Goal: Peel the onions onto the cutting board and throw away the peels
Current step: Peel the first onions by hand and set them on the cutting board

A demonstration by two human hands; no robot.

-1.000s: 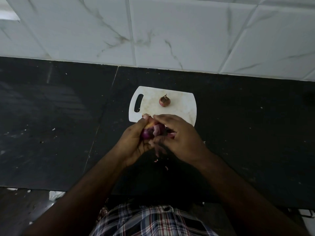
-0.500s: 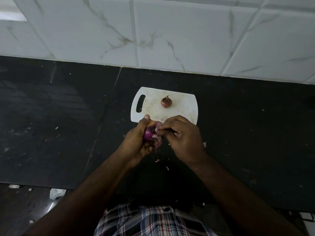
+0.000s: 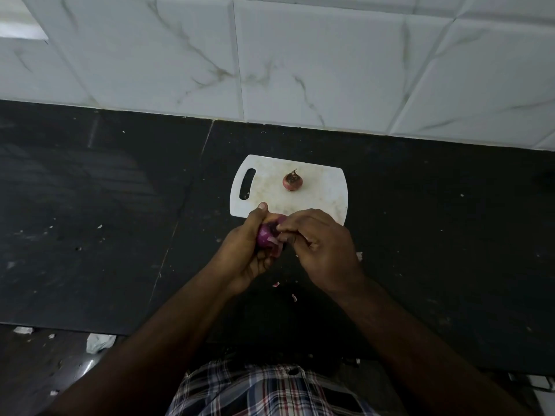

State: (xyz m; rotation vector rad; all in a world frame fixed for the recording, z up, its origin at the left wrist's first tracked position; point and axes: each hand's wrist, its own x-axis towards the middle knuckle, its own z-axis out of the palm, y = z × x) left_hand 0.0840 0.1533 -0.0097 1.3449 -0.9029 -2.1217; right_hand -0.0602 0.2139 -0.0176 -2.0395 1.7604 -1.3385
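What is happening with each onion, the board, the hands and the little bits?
Purple onion in the hands: partly peeled, held above the counter.
Small brown-skinned onion: unpeeled, resting on the board.
White plastic cutting board: flat on the black counter.
Left hand: grips the purple onion.
Right hand: fingers pinch its peel.
Peel scraps: lying on the counter.

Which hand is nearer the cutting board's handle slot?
Left. The left hand sits just below the handle slot; the right hand is further right, by the cutting board's near-right corner.

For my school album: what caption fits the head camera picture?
Two hands peel a purple onion near a white cutting board holding one unpeeled onion.
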